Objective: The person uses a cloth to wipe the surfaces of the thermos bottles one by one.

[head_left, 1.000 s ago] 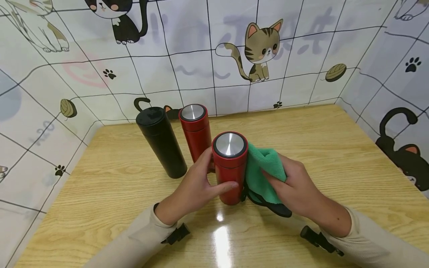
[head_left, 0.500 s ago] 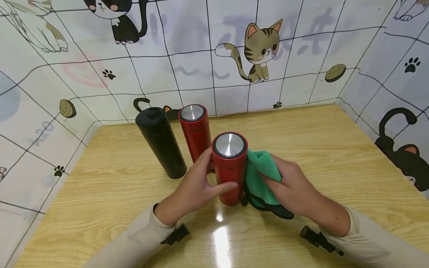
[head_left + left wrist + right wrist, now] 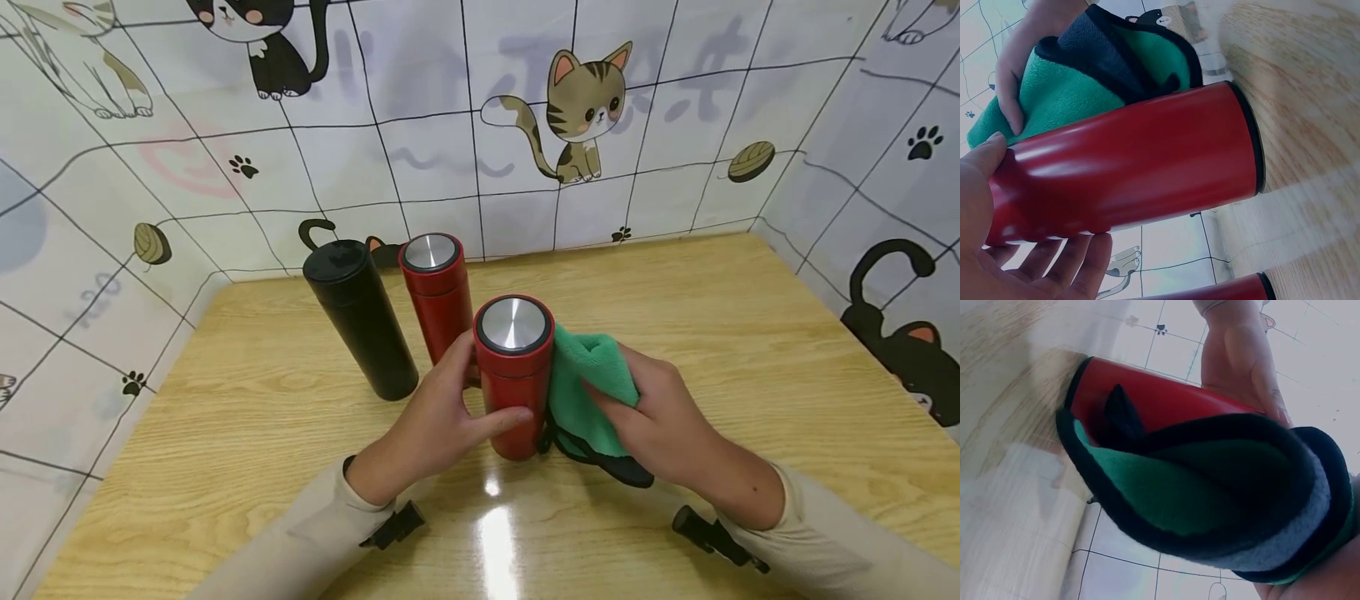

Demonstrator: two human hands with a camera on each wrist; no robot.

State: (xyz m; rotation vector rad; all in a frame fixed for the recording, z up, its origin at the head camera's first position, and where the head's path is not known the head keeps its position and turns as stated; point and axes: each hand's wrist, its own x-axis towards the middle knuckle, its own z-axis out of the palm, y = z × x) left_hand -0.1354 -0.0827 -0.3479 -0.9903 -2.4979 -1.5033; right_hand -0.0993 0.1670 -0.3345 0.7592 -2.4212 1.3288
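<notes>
A red thermos [image 3: 516, 392] with a shiny metal lid top stands upright on the table, its black base rim on the wood in the left wrist view. My left hand [image 3: 442, 408] grips it from the left, thumb across the front and fingers behind. On its right side lies a green cloth [image 3: 592, 392] with a dark edging and a grey-blue reverse. My right hand [image 3: 660, 417] holds this folded cloth against the thermos wall; part of that hand is hidden by the cloth in the right wrist view [image 3: 1210, 494].
Behind the left hand stands a second red thermos [image 3: 438, 292], with a black thermos [image 3: 363, 325] to its left. The wooden table [image 3: 712, 333] is backed by a cat-patterned wall covering [image 3: 420, 158]. Each sleeve carries a small black wrist device [image 3: 396, 525].
The right hand and the cloth shift slightly right and down, then back up against the thermos. The left hand and the thermoses stay where they were.
</notes>
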